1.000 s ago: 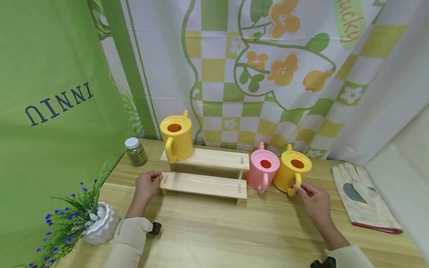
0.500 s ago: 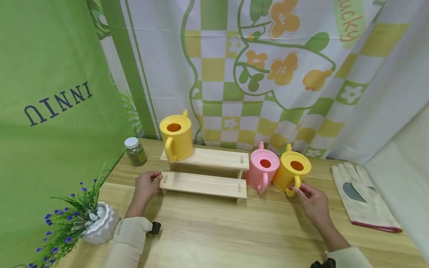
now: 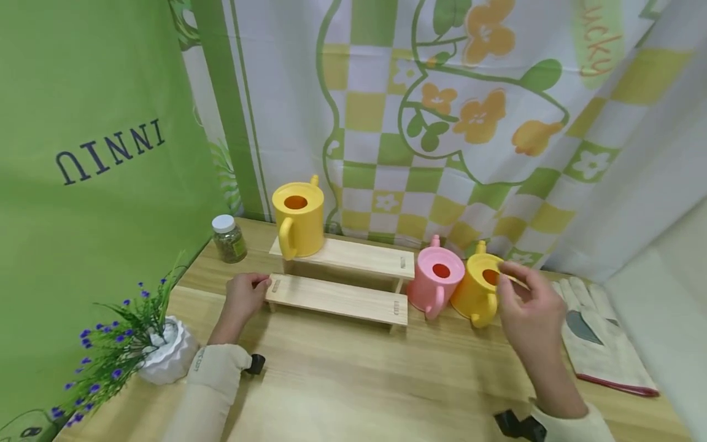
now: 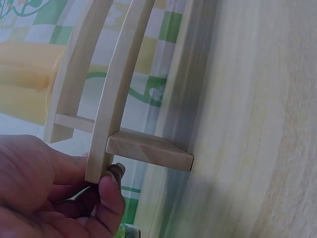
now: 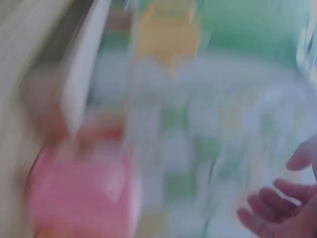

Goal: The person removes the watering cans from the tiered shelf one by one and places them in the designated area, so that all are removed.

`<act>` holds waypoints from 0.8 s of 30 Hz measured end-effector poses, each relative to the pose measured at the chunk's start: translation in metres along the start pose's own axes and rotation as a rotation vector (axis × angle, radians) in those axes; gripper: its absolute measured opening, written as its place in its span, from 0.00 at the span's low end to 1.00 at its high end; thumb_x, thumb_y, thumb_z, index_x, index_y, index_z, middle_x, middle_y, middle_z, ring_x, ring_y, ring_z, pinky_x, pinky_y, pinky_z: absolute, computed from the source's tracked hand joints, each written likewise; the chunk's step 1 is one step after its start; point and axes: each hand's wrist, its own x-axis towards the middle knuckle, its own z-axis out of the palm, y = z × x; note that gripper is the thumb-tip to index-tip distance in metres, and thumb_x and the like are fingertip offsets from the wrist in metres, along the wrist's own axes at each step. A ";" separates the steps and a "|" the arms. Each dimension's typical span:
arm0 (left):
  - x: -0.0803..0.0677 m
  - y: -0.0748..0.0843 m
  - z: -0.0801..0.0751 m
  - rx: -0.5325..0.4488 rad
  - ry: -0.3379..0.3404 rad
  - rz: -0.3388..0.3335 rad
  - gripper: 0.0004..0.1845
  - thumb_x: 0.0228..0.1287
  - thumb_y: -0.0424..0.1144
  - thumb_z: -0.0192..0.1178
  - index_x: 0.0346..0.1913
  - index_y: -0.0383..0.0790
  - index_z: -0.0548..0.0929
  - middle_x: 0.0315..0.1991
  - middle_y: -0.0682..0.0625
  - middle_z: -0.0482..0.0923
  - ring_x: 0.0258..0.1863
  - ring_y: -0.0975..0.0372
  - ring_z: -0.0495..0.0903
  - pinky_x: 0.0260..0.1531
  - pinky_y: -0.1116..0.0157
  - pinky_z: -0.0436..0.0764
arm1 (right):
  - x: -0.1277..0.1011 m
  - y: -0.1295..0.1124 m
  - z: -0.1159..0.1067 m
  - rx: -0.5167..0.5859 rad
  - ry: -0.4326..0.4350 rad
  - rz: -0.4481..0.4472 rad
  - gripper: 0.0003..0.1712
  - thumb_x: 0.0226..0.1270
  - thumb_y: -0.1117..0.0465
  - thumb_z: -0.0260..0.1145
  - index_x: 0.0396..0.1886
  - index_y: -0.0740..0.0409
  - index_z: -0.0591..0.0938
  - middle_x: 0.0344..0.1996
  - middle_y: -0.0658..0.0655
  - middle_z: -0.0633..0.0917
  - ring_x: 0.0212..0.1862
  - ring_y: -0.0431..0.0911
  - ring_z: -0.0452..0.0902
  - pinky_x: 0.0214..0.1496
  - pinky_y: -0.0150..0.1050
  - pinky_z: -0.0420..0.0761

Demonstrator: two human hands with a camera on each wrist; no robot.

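My left hand (image 3: 245,299) pinches the left end of the lower board of a two-step wooden shelf (image 3: 337,299); in the left wrist view its fingertips (image 4: 112,196) wrap that board's end. On the upper step stands a yellow watering can (image 3: 306,227). A pink watering can (image 3: 424,288) and a second yellow watering can (image 3: 466,293) stand upright side by side at the shelf's right. My right hand (image 3: 533,313) hovers before the second yellow can, overlapping its rim in the head view. It holds nothing; its fingers (image 5: 265,210) are spread and loosely bent.
A white-lidded jar (image 3: 229,242) stands at the back left. Nearer, a white pot (image 3: 171,356) holds purple flowers. Pale gloves (image 3: 602,347) lie at the right. A patterned curtain (image 3: 381,123) hangs behind the wooden table (image 3: 342,380).
My right hand has let go of the right yellow can's handle and risen. My left hand keeps its grip on the shelf. The head view has shifted slightly.
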 end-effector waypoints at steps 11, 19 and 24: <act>0.001 0.000 0.002 0.017 0.044 -0.003 0.13 0.70 0.36 0.60 0.48 0.31 0.88 0.45 0.36 0.88 0.43 0.48 0.87 0.38 0.58 0.85 | 0.018 -0.109 0.133 0.300 -0.483 -0.139 0.10 0.67 0.66 0.67 0.46 0.64 0.86 0.42 0.62 0.90 0.45 0.52 0.88 0.46 0.38 0.87; 0.002 0.002 0.002 0.016 0.047 0.025 0.11 0.69 0.34 0.61 0.46 0.30 0.88 0.45 0.36 0.88 0.48 0.46 0.86 0.49 0.51 0.84 | 0.008 -0.131 0.198 0.316 -0.614 -0.076 0.13 0.69 0.63 0.67 0.48 0.66 0.86 0.42 0.62 0.91 0.45 0.52 0.88 0.46 0.38 0.88; 0.002 0.002 0.000 0.014 0.055 0.031 0.11 0.68 0.34 0.62 0.45 0.30 0.89 0.44 0.36 0.88 0.46 0.47 0.87 0.47 0.51 0.84 | 0.002 -0.139 0.222 0.275 -0.606 -0.067 0.13 0.68 0.59 0.68 0.46 0.63 0.88 0.41 0.59 0.91 0.44 0.50 0.89 0.46 0.39 0.87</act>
